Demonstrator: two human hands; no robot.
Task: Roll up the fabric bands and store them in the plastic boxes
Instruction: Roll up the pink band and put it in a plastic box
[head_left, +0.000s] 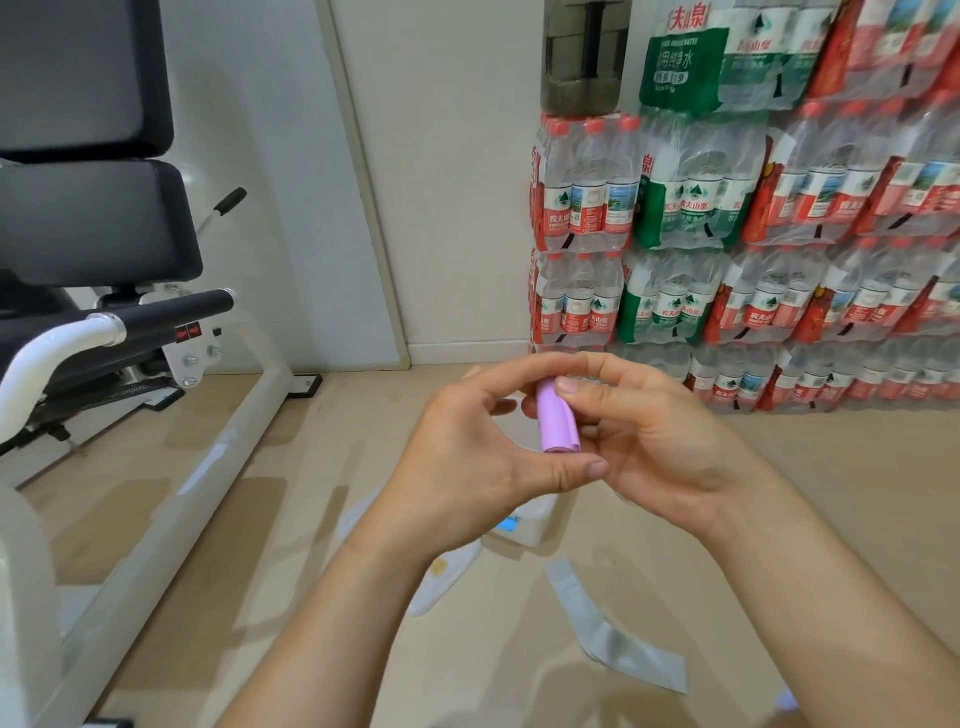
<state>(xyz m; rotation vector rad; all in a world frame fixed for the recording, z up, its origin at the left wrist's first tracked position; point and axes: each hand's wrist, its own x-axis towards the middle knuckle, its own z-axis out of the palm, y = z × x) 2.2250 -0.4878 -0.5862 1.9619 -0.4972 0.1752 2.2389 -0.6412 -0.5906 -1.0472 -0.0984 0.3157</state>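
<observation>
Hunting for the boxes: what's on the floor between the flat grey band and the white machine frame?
In the head view, a white plastic box, partly hidden by the left forearm, lies between the grey band and the machine frame.

A rolled band (558, 423) is held up in the middle, between the left hand (478, 457) and the right hand (660, 441). Under the hands, a plastic box (530, 525) is set on the floor (363, 415). A flat band (613, 634) is laid nearer, to the right of the box. A gym machine (130, 322) is placed far left. Packs of water bottles (753, 234) are stacked far right, against the back wall (457, 208).
</observation>
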